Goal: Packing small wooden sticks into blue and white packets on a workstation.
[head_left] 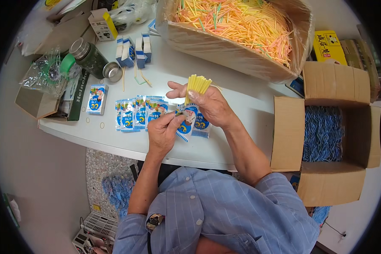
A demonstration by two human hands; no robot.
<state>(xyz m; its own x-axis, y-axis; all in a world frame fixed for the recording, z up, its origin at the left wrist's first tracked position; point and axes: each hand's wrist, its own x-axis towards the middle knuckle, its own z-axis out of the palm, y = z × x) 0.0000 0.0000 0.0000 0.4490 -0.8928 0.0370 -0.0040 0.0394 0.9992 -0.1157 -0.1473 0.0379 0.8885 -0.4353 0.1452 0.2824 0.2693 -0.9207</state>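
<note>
My right hand (213, 108) pinches a bundle of thin yellow sticks (199, 84), which stand upright and fan out a little at the top. Closed on the upper edge of a small blue-and-white printed packet (186, 120) is my left hand (162, 131). The lower ends of the sticks meet the packet's top; whether they are inside it is hidden by my fingers. Under and beside my hands lie more such packets: one below my right hand (201, 125) and an overlapping row (139, 114) to the left.
A large plastic-lined carton (224, 46) of yellow, orange and green sticks stands at the back. An open cardboard box (288, 131) with blue twisted strands is at the right. Folded packet stacks (129, 51), a dark flask (89, 57), a metal cup (112, 72) and a packet stack (97, 99) are left.
</note>
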